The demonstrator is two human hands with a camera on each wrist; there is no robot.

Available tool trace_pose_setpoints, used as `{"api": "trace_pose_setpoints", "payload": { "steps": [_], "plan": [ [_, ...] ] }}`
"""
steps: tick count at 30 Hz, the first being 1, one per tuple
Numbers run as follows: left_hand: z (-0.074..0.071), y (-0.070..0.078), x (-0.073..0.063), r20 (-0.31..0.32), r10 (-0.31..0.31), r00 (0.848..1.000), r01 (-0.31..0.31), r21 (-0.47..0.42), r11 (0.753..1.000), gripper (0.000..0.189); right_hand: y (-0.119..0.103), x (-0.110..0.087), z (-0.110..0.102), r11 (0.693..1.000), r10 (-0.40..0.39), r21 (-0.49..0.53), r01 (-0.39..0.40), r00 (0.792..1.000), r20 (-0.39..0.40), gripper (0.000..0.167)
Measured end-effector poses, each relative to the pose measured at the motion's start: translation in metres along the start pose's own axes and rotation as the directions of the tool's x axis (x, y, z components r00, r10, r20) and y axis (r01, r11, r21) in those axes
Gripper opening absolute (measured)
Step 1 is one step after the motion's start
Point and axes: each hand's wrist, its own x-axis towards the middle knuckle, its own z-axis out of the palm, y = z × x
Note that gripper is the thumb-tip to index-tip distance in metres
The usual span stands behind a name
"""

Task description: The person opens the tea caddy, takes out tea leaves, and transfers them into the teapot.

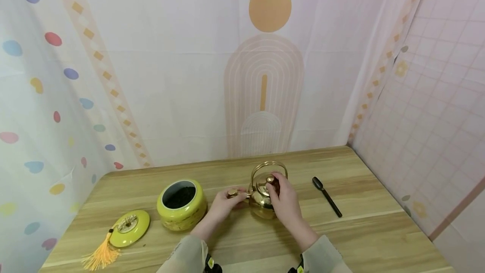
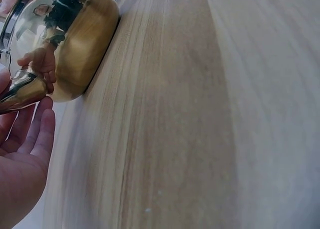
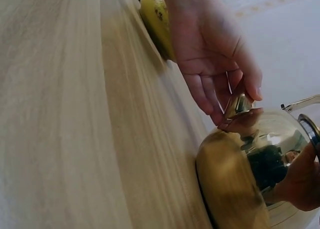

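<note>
A shiny gold teapot (image 1: 261, 210) with an arched handle (image 1: 269, 163) stands on the wooden table between both hands. My left hand (image 1: 221, 207) holds its spout (image 2: 22, 91), thumb on one side and fingers on the other. My right hand (image 1: 286, 201) reaches over the pot's right side, its thumb and forefinger about the knob (image 1: 270, 179) of the lid. In the right wrist view, the left hand's fingertips (image 3: 217, 116) lie under the spout, close to the pot's body. The lid looks seated on the pot.
Left of the teapot, a yellow jar (image 1: 182, 218) stands uncovered, with dark loose contents. Its yellow lid (image 1: 130, 233) with an orange tassel (image 1: 101, 256) lies farther left. A black spoon (image 1: 327, 197) lies to the right. Patterned curtains (image 1: 182, 75) hang around the table.
</note>
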Motion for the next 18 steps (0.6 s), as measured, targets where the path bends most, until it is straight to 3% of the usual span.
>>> {"api": "trace_pose_setpoints", "payload": {
  "steps": [18],
  "plan": [
    [-0.0048,0.0042,0.0000,0.029,-0.002,1.000,0.001,0.057,0.998,0.036,0.0005,0.0043,0.0017,1.000,-0.001,0.026,0.002,1.000,-0.029,0.036]
  ]
}}
